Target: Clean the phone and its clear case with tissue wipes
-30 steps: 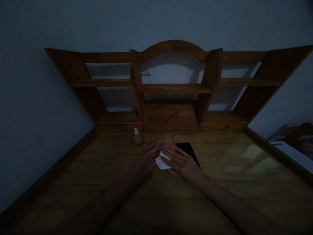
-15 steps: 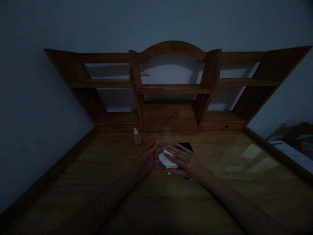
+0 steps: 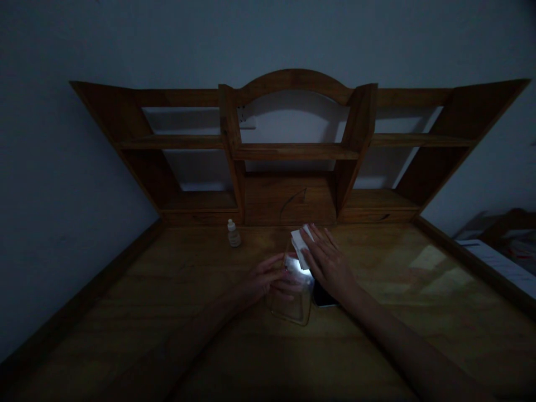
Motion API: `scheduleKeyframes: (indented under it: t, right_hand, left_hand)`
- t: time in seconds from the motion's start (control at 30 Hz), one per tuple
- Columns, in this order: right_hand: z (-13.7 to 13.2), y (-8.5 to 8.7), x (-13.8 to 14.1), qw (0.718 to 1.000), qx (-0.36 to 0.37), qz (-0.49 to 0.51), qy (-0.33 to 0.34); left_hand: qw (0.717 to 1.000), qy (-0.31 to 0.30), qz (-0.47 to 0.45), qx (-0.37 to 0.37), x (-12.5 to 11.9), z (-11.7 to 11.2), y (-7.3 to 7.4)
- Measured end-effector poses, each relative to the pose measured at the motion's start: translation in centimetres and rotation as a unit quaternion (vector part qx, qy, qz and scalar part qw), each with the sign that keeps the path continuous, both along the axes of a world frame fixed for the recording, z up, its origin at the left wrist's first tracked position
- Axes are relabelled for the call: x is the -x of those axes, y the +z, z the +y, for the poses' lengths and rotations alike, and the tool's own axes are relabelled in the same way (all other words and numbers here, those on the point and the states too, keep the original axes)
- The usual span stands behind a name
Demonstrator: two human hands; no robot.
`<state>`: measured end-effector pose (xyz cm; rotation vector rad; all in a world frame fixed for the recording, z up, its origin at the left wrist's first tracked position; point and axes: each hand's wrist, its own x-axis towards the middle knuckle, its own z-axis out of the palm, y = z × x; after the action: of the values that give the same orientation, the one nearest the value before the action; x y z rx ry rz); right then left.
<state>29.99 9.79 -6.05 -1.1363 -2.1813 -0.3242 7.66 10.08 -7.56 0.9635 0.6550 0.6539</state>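
My left hand [image 3: 266, 279] grips the left edge of a clear, thin pane [image 3: 295, 304], which is tilted above the wooden desk [image 3: 167, 312]. My right hand [image 3: 330, 267] lies flat with its fingers stretched out. It presses a white tissue [image 3: 300, 245] against the pane's far end. A bright glare shows on the pane beside the tissue. A black phone [image 3: 324, 296] lies on the desk, partly under my right wrist.
A small dropper bottle [image 3: 233, 234] stands at the back of the desk, left of my hands. A wooden hutch [image 3: 293, 151] with open shelves rises behind. The room is dim. Raised rails edge the desk on both sides.
My right hand has slid the tissue away from me along the pane, toward the hutch. The pane has come nearer to me and tilted, and now catches light. My left hand moved slightly nearer.
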Motion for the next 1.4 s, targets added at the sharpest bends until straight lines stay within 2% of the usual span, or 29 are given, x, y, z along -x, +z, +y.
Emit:
scheduleKeyframes:
  t: [0.2,0.37,0.67,0.8,1.0,1.23,1.4]
  right_hand:
    - [-0.1,-0.2,0.8,0.999,0.038,-0.023,-0.005]
    - [-0.5,-0.1,1.4,0.996,0.081,-0.032,-0.012]
    - [-0.7,-0.4,1.6,0.991,0.096,-0.071,0.052]
    - [-0.7,-0.4,1.6,0.99,0.104,-0.063,0.069]
    - [-0.9,-0.3,1.7,0.988,0.113,-0.038,0.094]
    - [-0.9,-0.4,1.6,0.984,0.136,-0.042,0.107]
    - [-1.1,-0.1,1.5,0.984,0.14,-0.036,0.106]
  left_hand:
    - [1.0,-0.011,0.004,-0.028,0.0,0.2,-0.8]
    - [0.999,0.009,-0.004,-0.044,-0.1,0.4,-1.2]
    - [0.999,-0.007,-0.047,0.007,-0.1,0.9,-2.0]
    - [0.997,-0.018,-0.069,0.005,-0.2,0.7,-1.8]
    - [0.998,0.03,-0.056,0.012,-0.5,0.5,-1.6]
    - [0.998,0.045,-0.041,0.017,-0.6,0.1,-0.7]
    - [0.998,0.039,-0.039,0.018,-0.3,0.2,-1.0]
